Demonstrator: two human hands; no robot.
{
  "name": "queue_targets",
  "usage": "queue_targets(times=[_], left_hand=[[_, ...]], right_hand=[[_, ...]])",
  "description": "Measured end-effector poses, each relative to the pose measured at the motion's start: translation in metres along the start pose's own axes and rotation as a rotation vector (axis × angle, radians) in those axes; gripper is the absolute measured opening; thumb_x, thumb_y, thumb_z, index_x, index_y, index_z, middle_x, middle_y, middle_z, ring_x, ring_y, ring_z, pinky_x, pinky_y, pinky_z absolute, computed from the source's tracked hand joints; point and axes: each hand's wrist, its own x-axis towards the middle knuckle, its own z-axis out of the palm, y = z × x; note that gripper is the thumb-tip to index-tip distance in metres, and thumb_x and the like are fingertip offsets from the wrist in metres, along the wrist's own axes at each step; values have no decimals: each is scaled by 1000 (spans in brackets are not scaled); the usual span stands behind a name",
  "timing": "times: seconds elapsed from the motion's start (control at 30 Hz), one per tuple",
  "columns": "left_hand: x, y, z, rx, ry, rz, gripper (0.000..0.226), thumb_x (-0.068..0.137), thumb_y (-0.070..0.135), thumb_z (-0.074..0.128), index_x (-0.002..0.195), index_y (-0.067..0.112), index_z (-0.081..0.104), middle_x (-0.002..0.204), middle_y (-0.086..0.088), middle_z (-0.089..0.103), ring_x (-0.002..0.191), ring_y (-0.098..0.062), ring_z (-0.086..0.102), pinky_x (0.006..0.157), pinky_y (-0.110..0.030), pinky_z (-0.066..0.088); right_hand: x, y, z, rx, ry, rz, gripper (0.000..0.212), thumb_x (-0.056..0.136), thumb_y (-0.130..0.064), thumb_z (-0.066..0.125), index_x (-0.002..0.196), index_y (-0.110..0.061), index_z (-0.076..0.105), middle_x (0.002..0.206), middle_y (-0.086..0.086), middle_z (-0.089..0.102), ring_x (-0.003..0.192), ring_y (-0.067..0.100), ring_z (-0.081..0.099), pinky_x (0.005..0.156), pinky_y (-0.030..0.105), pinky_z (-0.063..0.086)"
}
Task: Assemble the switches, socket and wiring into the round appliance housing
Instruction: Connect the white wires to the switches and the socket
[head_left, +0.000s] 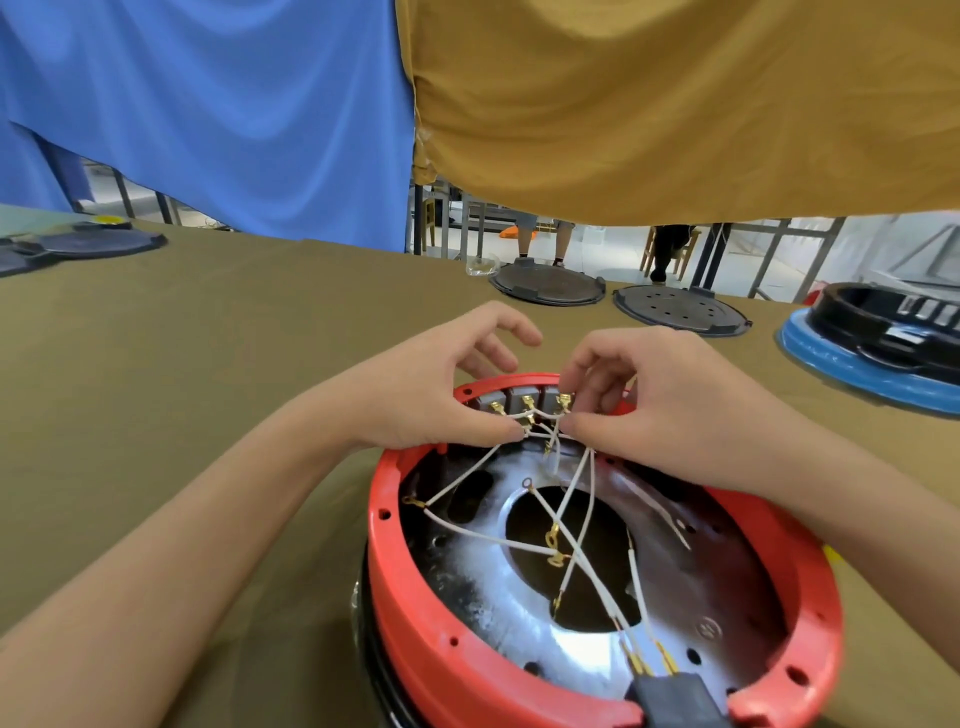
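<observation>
Glossy red plastic housing (415, 613); matt tablecloth (208, 364)

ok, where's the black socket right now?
Head view, bottom right: the socket sits in a gap in the near rim of the red housing, white wires running from it toward the switches at the far rim.

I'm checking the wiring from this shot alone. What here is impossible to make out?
Head view:
- Grey switch bodies in the red round housing: partly hidden by the left hand and right hand.
- Black socket: cut off by the bottom edge.
- Which terminal each thin white wire joins: fingers cover them.
</observation>
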Motion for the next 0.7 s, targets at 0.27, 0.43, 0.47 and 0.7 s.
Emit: queue_targets(times=[0.27,0.43,0.47,0.7], left_hand=[[0,9,3,138,-90,71,13,89,34,70,101,39,72,128,15,48,120,8,46,104,-13,33],[0,12,3,142,-134,76,4,89,41,67,93,41,69,123,15,49,115,1,52,106,-28,38],[1,12,4,145,-134,77,2,89,42,67,90,42,68,121,15,49,114,-1,53,105,-33,39],[1,14,4,144,-143,76,6,90,42,66,84,41,65,117,14,48,108,-2,54,103,-35,41]], right_hand=[[-2,4,3,172,24,-21,21,76,-13,80,83,-25,65,67,-9,72,55,2,60,56,10,43],[-1,3,4,197,14,4,22,75,-13,81,82,-24,63,68,-8,73,56,1,61,58,13,46],[-1,2,5,168,27,11,23,74,-15,82,82,-26,63,68,-11,73,57,0,63,59,13,47],[-4,-3,5,66,114,21,28,69,-21,86,80,-27,61,68,-14,72,65,-5,64,63,8,47]])
